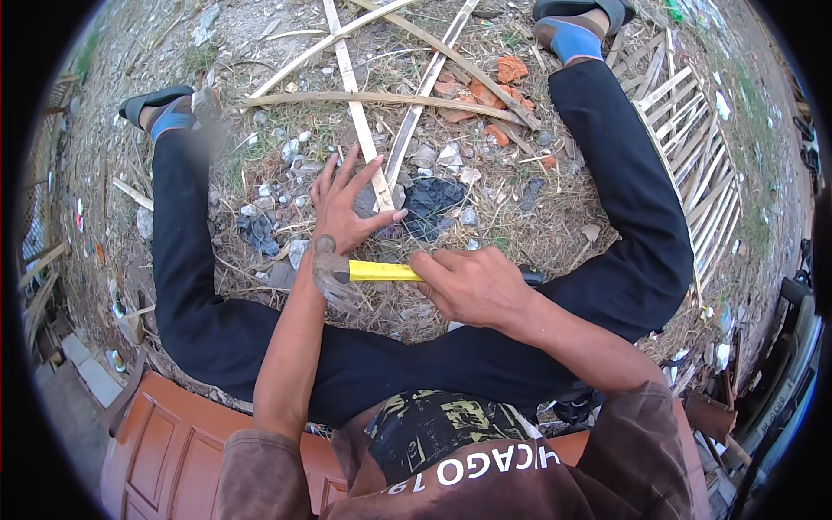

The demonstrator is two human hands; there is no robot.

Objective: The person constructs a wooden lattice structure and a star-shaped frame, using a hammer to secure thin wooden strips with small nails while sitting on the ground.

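Slats of pale wood (364, 130) are lying crossed on the ground (529, 217) between my feet, thin and rough, with one crosspiece (303, 97) bowing slightly. One slat's near end is resting by a grey stone (367, 203), close to the lower tip of a greyer slat (425, 87); I cannot tell whether those two are joined. My left hand (340, 212) is steadying that near end, its fingers spreading wide, forefinger tip lying on the wood and thumb reaching across at the bottom. My right hand (481, 284) is gripping a yellow-handled hammer (380, 271), fingers closing firmly round it, and the hammer's head is showing across my left wrist; I cannot tell how high above it. My legs in dark trousers (620, 165) are framing the space on both sides, the right one bending beside a slatted panel (689, 156). Orange brick pieces (511, 69) are crowding the far right of the crossing, and a black plastic scrap (433, 204) is sitting just right of my thumb. Wider room is opening on the left, over dry grass and small stones, while the handle's dark butt is pointing toward my right thigh.
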